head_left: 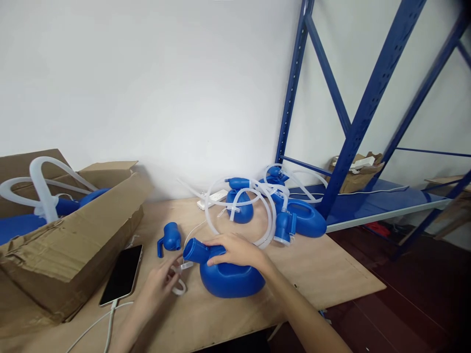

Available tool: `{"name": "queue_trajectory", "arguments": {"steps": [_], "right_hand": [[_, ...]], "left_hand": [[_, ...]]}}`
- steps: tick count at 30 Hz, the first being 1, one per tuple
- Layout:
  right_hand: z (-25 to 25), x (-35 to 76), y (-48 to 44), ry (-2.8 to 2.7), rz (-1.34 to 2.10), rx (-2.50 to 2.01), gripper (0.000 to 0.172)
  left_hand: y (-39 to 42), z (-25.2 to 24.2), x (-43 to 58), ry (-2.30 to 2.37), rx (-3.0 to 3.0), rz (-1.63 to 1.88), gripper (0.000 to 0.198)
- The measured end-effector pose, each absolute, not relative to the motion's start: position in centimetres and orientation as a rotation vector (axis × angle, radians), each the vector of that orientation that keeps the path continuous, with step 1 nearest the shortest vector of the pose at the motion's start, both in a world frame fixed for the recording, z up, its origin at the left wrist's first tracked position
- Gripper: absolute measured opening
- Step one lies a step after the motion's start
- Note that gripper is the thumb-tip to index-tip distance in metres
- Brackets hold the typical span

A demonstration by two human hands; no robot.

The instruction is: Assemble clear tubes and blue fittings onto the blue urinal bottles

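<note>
A blue plastic bottle with an angled open neck (226,277) lies on the wooden table (312,269). My right hand (237,250) rests on top of it, fingers curled around the neck. My left hand (158,284) is just left of the neck, its fingers pinched on a small white clip on a clear tube (179,284). A small blue cap piece (170,239) stands on the table a little beyond my left hand.
An open cardboard box (73,245) with blue parts and white hoses sits at the left. A phone (123,274) on a white cable lies beside it. More blue bottles with coiled tubes (272,211) lie at the back. A blue metal rack (353,127) stands at the right.
</note>
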State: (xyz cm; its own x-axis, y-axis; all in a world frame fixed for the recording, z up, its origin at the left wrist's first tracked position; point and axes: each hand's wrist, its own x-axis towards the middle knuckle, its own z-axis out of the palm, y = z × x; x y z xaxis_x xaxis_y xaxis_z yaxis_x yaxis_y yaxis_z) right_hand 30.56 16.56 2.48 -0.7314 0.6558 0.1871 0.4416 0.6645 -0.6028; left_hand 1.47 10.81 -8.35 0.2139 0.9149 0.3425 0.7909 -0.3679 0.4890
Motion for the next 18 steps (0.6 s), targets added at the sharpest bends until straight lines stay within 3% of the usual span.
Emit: {"name": "queue_trajectory", "arguments": {"steps": [6,11,18], "right_hand": [[2.6,30.3,16.2,-2.489,0.709,-0.901,0.057],[2.6,30.4,16.0,-2.487,0.695,-0.895,0.057],[2.6,30.3,15.6,-2.486,0.591,-0.960,0.058]], "left_hand": [[11.5,-11.3,3.0,1.721,2.423,0.936,0.039],[9.7,-10.9,2.1,1.877,2.426,0.958,0.043],[5.6,-11.0,0.0,1.676,2.493,0.613,0.047]]}}
